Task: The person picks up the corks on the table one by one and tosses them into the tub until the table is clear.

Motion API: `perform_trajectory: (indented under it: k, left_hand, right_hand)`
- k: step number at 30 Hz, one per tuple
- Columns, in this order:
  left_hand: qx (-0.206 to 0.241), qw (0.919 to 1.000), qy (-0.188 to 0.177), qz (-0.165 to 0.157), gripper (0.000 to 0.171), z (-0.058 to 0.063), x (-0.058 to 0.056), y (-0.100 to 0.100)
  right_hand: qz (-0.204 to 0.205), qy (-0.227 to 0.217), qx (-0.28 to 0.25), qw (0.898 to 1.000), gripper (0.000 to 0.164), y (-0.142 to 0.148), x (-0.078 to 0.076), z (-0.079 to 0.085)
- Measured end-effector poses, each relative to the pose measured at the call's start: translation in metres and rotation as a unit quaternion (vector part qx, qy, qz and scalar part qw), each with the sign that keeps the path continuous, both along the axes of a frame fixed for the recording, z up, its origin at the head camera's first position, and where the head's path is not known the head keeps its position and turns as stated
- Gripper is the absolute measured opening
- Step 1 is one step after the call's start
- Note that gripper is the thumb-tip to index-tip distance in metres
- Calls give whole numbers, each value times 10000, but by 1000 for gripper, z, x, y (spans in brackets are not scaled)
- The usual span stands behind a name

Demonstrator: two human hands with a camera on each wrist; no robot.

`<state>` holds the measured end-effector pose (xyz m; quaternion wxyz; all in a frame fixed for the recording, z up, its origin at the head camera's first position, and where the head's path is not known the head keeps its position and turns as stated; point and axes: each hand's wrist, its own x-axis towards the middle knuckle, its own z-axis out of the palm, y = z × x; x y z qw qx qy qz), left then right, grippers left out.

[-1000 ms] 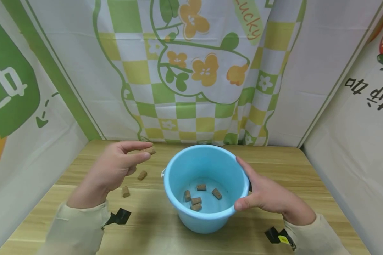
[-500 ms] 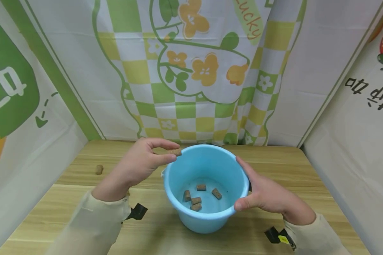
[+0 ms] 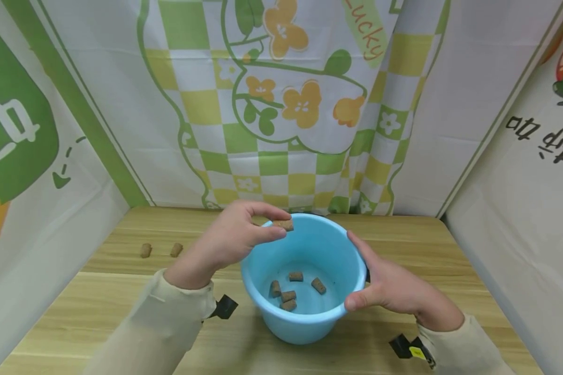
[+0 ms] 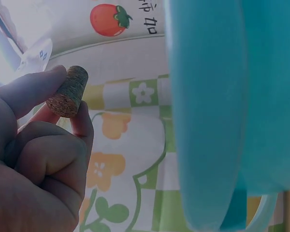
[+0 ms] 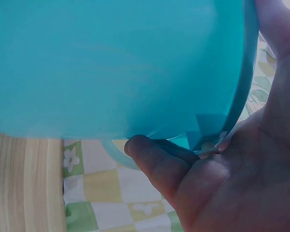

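While the left hand [image 3: 236,233] pinches one cork [image 3: 284,225] between thumb and fingers, the step in hand seems to be putting that cork into the bucket [image 3: 300,331]. From the left wrist, this grip shows above the rim, the cork apart from the bucket's wall. The next move probably calls for carrying the cork a little lower over the mouth, then parting thumb and fingers so that it drops inside. The right hand [image 3: 388,281] grips the bucket's right side, thumb on the rim, which should steady it for the drop. Within, five corks [image 3: 296,276] lie on the bottom. To the left, two loose corks [image 3: 176,250] lie on the worktop [image 3: 413,239], likely awaiting the same move.
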<state>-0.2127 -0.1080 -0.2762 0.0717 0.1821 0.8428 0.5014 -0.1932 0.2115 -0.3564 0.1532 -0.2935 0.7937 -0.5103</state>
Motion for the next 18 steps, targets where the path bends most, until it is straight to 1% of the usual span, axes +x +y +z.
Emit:
perform_trajectory:
  k: [3, 7, 9, 11, 15, 16, 18]
  left_hand:
    - [45, 9999, 31, -95, 26, -2, 0, 6]
    - [-51, 9996, 198, -174, 23, -2, 0, 15]
    - [-115, 9994, 241, -205, 25, -2, 0, 19]
    - [-181, 9991, 265, -275, 34, -1, 1, 23]
    - [-217, 9986, 290, -374, 58, 0, 2, 26]
    - [-216, 9986, 315, -376, 63, 0, 2, 25]
    - [-158, 9988, 332, -334, 67, -1, 2, 22]
  right_hand:
    - [-29, 0, 35, 10000, 127, 1, 0, -1]
    - [-109, -65, 125, 9998, 127, 1, 0, -1]
    - [-121, -93, 138, 9998, 127, 1, 0, -1]
    - [-104, -90, 126, 9998, 126, 1, 0, -1]
    - [-6, -38, 43, 10000, 125, 1, -1, -1]
    - [0, -31, 34, 10000, 125, 0, -1, -1]
    - [7, -24, 19, 10000, 125, 0, 0, -1]
